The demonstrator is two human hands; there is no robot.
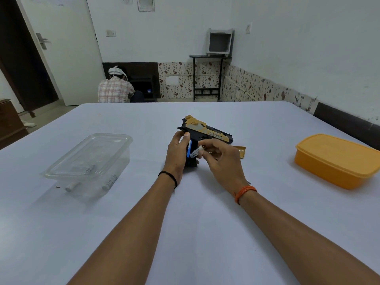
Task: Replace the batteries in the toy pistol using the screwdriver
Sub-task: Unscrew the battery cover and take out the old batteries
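A black and gold toy pistol (207, 132) stands with its grip down at the middle of the white table (185, 223). My left hand (177, 155) grips the pistol's handle from the left, thumb up by the open battery bay, where a blue battery (189, 148) shows. My right hand (221, 161) pinches a white battery (196, 152) at the bay opening. The gold battery cover (241, 151) lies on the table just behind my right hand. A thin dark tip near my right wrist (248, 182) may be the screwdriver; the rest is hidden.
A clear plastic box (90, 159) with several batteries in it sits to the left. An orange lidded box (337, 159) sits at the right. Beyond the table a person crouches on the floor by a dark cabinet (141, 81).
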